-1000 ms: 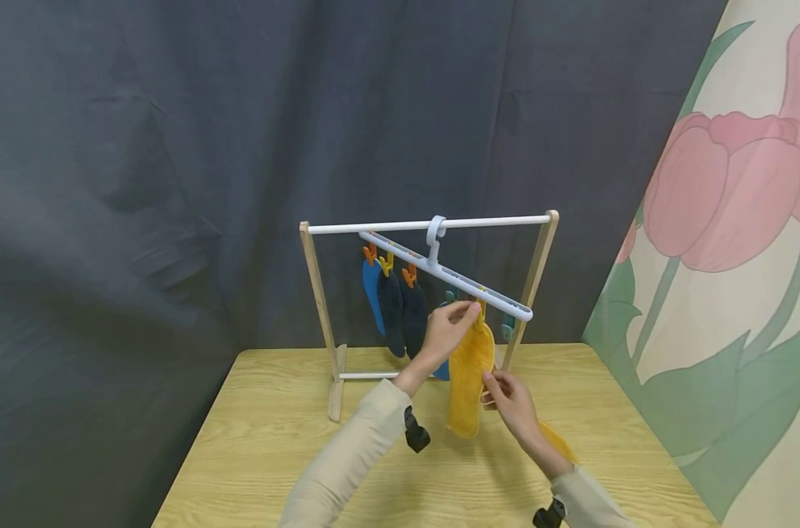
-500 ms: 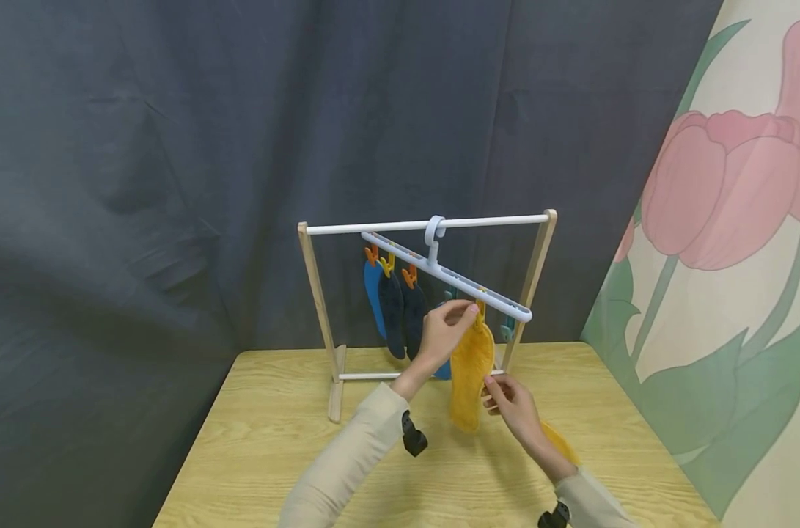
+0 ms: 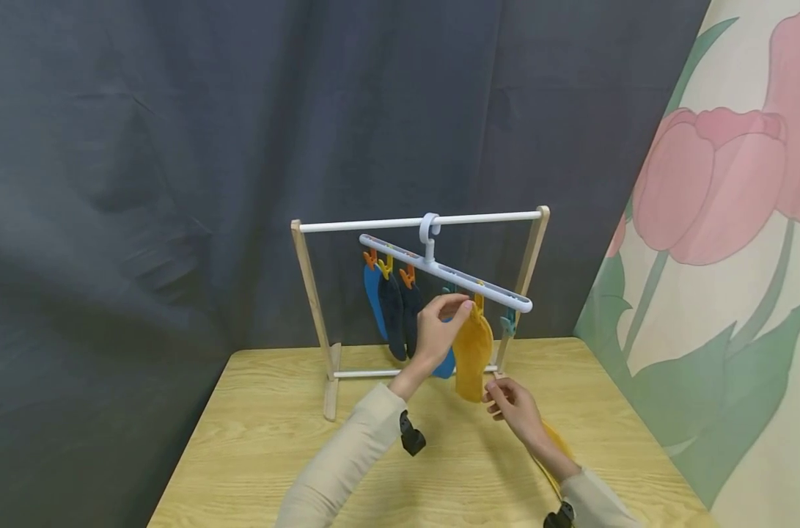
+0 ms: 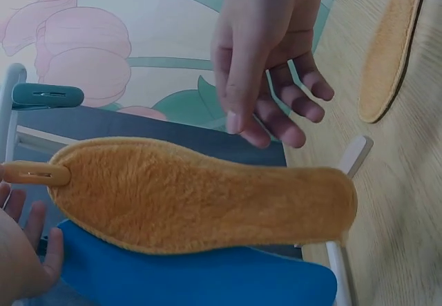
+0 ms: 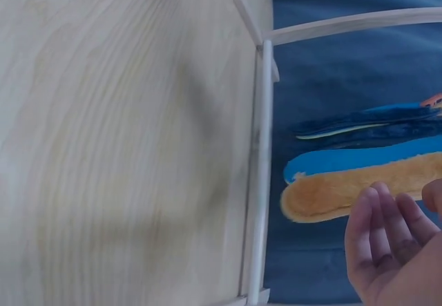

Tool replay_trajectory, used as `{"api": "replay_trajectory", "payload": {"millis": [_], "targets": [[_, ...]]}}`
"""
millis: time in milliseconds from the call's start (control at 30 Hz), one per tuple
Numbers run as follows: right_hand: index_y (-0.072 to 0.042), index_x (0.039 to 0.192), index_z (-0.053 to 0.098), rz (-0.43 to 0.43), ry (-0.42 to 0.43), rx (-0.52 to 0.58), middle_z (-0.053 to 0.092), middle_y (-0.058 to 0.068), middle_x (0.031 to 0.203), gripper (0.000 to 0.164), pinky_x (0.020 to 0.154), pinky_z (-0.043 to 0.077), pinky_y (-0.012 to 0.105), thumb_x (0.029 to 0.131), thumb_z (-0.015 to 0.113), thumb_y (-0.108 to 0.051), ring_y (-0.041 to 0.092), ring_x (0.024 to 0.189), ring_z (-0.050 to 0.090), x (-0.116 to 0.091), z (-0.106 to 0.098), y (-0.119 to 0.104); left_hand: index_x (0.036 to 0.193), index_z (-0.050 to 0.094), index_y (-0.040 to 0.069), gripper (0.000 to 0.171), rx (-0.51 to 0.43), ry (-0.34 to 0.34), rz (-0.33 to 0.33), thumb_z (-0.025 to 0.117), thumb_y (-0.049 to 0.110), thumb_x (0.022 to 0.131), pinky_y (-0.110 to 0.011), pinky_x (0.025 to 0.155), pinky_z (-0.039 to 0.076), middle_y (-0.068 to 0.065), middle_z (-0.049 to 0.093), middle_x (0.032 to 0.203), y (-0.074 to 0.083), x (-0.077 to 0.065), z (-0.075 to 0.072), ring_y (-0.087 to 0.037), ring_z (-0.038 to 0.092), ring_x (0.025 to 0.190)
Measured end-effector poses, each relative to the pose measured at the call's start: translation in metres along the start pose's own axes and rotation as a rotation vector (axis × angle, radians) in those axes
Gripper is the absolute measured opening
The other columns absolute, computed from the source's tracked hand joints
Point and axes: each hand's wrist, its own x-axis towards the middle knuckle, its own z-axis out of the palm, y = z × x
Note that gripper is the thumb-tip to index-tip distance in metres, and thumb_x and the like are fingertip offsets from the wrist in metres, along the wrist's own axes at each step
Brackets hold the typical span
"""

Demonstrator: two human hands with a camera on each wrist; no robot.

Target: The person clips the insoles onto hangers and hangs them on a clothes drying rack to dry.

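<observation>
A fuzzy yellow insole [image 3: 474, 356] hangs toe-end up from a yellow clip [image 4: 36, 173] on the pale hanger [image 3: 465, 280]. My left hand [image 3: 434, 330] is close beside that clip; the left wrist view shows its fingers loosely bent just below it, gripping nothing. To the right of the insole's lower part is my right hand [image 3: 515, 411], apart from it, fingers relaxed with nothing in them. Behind the yellow insole hangs a blue one [image 4: 207, 271]. A second yellow insole [image 4: 390, 57] lies on the table, partly covered by my right forearm in the head view.
The hanger hooks over the white top bar of a wooden-legged rack [image 3: 360, 225]. Dark insoles [image 3: 391, 315] and a blue one [image 3: 375, 301] hang at its left from orange and yellow clips. A teal clip [image 3: 509, 323] hangs near its right end. A dark curtain [image 3: 175, 183] stands behind.
My right hand has come away from the insole, which now hangs from its clip, turned and swung back slightly. My left fingers have dropped a little from the clip. The hanger has tilted less.
</observation>
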Motion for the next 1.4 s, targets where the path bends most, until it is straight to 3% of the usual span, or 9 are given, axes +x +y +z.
{"api": "replay_trajectory", "payload": {"millis": [233,467,700,800,933,1100,1267,1400], "targets": [[0.006,0.093,0.058,-0.014,-0.015,-0.09,0.061,0.019,0.079,0.023,0.053,0.051,0.037,0.091,0.051,-0.015,0.034,0.064,0.059,-0.005,-0.01,0.011,0.097,0.064,0.0,0.015,0.04,0.031,0.036,0.059,0.007,0.084,-0.035,0.068,0.05,-0.015,0.059,0.09,-0.002,-0.001,0.001,-0.025,0.058,0.079],[0.002,0.093,0.06,0.026,0.005,-0.216,0.062,0.013,0.077,0.022,0.053,0.05,0.034,0.09,0.052,-0.018,0.025,0.063,0.059,-0.008,-0.019,0.027,0.097,0.063,0.001,0.014,0.014,-0.008,0.045,0.058,0.007,0.085,-0.028,0.064,0.05,-0.014,0.062,0.087,-0.006,-0.002,0.003,-0.021,0.059,0.075],[-0.001,0.09,0.061,0.03,-0.004,-0.27,0.062,0.009,0.075,0.016,0.05,0.049,0.029,0.089,0.054,-0.016,0.022,0.06,0.059,-0.012,-0.024,0.041,0.1,0.059,-0.006,0.02,-0.087,-0.155,-0.003,0.053,0.009,0.089,-0.026,0.049,0.047,-0.024,0.058,0.075,-0.001,-0.001,0.006,-0.034,0.056,0.058],[-0.001,0.09,0.061,0.029,0.008,-0.284,0.062,0.009,0.074,0.014,0.05,0.049,0.026,0.088,0.055,-0.014,0.022,0.06,0.059,-0.013,-0.025,0.044,0.099,0.059,-0.005,0.019,-0.105,-0.181,-0.006,0.053,0.01,0.089,-0.025,0.042,0.044,-0.022,0.058,0.068,-0.005,0.0,0.013,-0.026,0.053,0.049],[-0.001,0.089,0.061,0.033,0.022,-0.313,0.062,0.009,0.074,0.014,0.05,0.048,0.024,0.088,0.055,-0.013,0.023,0.061,0.059,-0.014,-0.028,0.049,0.101,0.061,0.0,0.019,-0.095,-0.226,-0.016,0.052,0.013,0.09,-0.025,0.04,0.043,-0.015,0.059,0.066,-0.018,0.002,0.024,-0.015,0.051,0.045],[0.0,0.09,0.061,0.059,0.02,-0.346,0.062,0.008,0.074,0.014,0.051,0.048,0.023,0.088,0.055,-0.013,0.024,0.063,0.06,-0.016,-0.032,0.06,0.108,0.06,0.011,0.021,-0.062,-0.278,-0.046,0.052,0.019,0.09,-0.025,0.041,0.045,-0.01,0.06,0.067,-0.023,0.004,0.033,-0.021,0.054,0.048],[-0.001,0.089,0.062,0.05,0.026,-0.449,0.062,0.006,0.077,0.015,0.051,0.046,0.027,0.088,0.055,-0.014,0.021,0.065,0.059,-0.019,-0.039,0.068,0.12,0.052,0.008,0.029,-0.105,-0.343,-0.092,0.048,0.015,0.092,-0.032,0.048,0.051,-0.018,0.06,0.078,-0.007,0.007,0.035,-0.033,0.06,0.06],[-0.003,0.088,0.063,0.035,0.044,-0.538,0.062,0.006,0.083,0.015,0.057,0.047,0.033,0.088,0.055,-0.016,0.02,0.07,0.058,-0.021,-0.044,0.072,0.131,0.041,0.012,0.037,-0.104,-0.41,-0.135,0.045,0.014,0.093,-0.036,0.053,0.052,-0.02,0.061,0.085,0.005,0.009,0.038,-0.03,0.062,0.065]]}}
